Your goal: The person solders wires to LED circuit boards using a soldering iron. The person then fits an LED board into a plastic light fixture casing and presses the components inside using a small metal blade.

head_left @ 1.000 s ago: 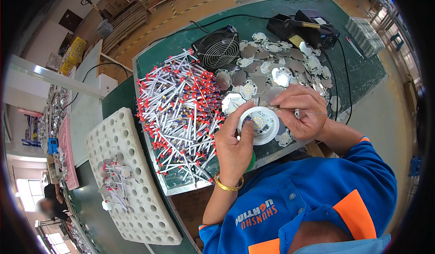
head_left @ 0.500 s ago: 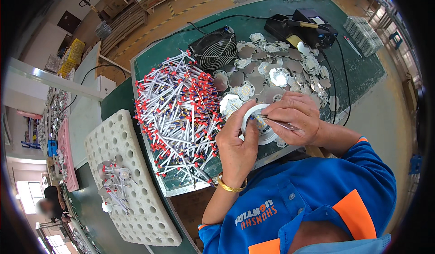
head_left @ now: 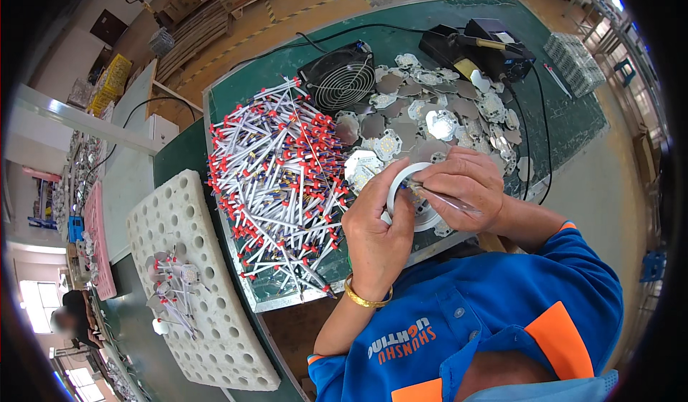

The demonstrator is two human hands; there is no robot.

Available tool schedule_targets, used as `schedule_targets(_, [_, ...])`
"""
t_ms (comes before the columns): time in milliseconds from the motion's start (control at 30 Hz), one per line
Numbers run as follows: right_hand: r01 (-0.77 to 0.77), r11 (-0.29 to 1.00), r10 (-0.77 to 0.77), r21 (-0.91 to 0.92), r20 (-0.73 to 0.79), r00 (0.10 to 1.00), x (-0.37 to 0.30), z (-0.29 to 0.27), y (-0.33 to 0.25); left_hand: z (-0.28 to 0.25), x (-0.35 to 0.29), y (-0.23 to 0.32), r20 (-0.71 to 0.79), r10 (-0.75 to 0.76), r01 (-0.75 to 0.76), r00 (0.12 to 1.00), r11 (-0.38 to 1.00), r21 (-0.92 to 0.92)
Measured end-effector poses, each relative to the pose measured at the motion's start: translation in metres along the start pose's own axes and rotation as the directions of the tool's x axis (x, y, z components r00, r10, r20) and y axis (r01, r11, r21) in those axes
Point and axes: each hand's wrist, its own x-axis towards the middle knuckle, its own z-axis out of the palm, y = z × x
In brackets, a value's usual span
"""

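Note:
My left hand [head_left: 378, 233] grips a round white lamp housing [head_left: 395, 185] by its rim, with thumb and fingers on opposite sides. At the far side of the ring, my right hand [head_left: 467, 187] pinches slim metal tweezers [head_left: 457, 204], whose tips are hidden by the fingers near the housing's inside. What lies inside the housing is mostly covered by my hands. Left of the hands spreads a heap of white tubes with red ends and coloured wires [head_left: 283, 180]. Beyond them lie many LED boards [head_left: 388, 144], some face down and grey.
A black fan with a wire grille [head_left: 345, 85] stands behind the heap. At the back right are a black soldering station [head_left: 510, 61] with cables, a pen [head_left: 557, 79] and stacked trays [head_left: 575, 64]. A holed foam board [head_left: 215, 330] on the left bears several wired pieces [head_left: 172, 294].
The white housing has been tilted more on edge, so less of its inside shows. Both hands stay at nearly the same place, still holding the housing and the tweezers.

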Motion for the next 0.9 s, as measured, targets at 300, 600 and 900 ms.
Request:
schedule_targets(300, [0.006, 1.000, -0.006, -0.001, -0.005, 1.000, 0.006, 0.000, -0.002, -0.001, 0.000, -0.003, 0.001, -0.037, 0.037, 0.999, 0.999, -0.039])
schedule_targets(600, [-0.150, 0.972, 0.096, -0.181, -0.277, 0.956, -0.018, -0.052, 0.017, -0.011, -0.003, 0.008, -0.118, -0.110, 0.095, 0.987, 0.987, -0.127])
schedule_targets(900, [-0.435, 0.138, 0.772, -0.890, -0.178, 0.610, -0.088, -0.126, 0.088, -0.010, -0.003, 0.005, -0.174, -0.191, 0.091, 0.966, 0.881, -0.464])
